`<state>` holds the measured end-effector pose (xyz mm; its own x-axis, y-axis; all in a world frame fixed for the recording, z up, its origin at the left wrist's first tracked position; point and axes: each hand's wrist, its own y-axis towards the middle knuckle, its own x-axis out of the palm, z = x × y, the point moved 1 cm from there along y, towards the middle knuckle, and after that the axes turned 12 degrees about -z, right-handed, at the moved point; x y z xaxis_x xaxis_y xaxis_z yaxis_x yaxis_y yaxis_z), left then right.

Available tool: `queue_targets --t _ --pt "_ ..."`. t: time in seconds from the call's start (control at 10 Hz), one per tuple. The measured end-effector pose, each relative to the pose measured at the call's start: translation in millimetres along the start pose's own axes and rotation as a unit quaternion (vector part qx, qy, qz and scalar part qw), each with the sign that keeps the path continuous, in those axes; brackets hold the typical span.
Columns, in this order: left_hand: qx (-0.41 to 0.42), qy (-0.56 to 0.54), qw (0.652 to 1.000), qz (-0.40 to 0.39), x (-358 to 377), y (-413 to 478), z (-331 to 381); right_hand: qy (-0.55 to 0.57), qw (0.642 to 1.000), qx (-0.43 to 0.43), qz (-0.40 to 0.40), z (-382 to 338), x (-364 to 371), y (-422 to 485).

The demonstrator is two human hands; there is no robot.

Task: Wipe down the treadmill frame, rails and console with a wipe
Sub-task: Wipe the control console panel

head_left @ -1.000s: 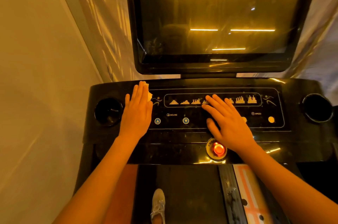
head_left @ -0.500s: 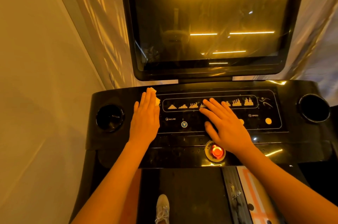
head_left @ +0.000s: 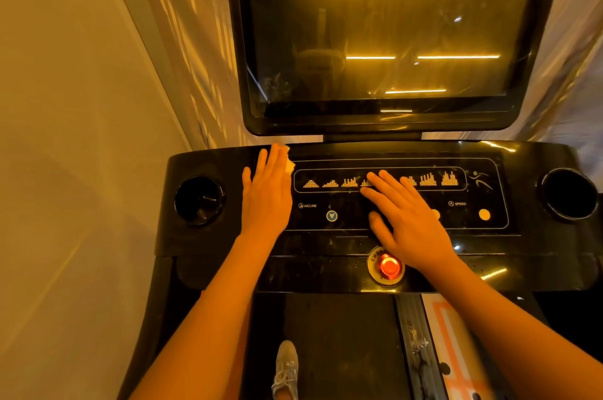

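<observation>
While the left hand (head_left: 266,194) lies flat at the left end of the console (head_left: 535,236), fingers straight and together, the wipe (head_left: 289,165) is pinned beneath it, only a pale corner peeking out beside the fingertips near the top edge. No grip there, just a flat-palm press. The right hand (head_left: 411,220) is spread across the middle of the printed panel, fingers relaxed, holding nothing; it looks like a brace. To do this pass well, I'd say: even pressure through the whole palm so the wipe doesn't bunch, long overlapping strokes across the glossy black face, and go light over the incline button (head_left: 332,216) so it isn't pushed. Mind that red stop button (head_left: 389,266), just beside the right wrist and easy to knock. The left cup holder (head_left: 199,200) sits near the wiping hand and will want a turn round its rim, and the dark screen (head_left: 391,34) above looks smudged at its lower left corner
</observation>
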<state>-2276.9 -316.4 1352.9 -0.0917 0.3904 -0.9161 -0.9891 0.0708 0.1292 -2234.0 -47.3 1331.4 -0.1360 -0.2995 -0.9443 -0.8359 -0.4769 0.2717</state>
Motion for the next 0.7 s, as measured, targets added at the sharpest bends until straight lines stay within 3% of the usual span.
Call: queue_targets --t 0.1,0.3,0.6,0.7 --pt "-0.008 -0.001 1.000 -0.003 -3 11 3 0.000 1.000 0.000 -0.001 1 1 0" --pt "0.025 -0.008 1.000 -0.012 17 -65 -14 0.001 1.000 -0.003 0.003 1 0 0" --pt "-0.028 0.005 1.000 0.002 8 -9 0 0.000 1.000 0.004 -0.002 0 0 0" --pt "0.001 -0.032 0.999 0.023 20 -38 2 0.001 1.000 0.006 -0.002 1 0 0"
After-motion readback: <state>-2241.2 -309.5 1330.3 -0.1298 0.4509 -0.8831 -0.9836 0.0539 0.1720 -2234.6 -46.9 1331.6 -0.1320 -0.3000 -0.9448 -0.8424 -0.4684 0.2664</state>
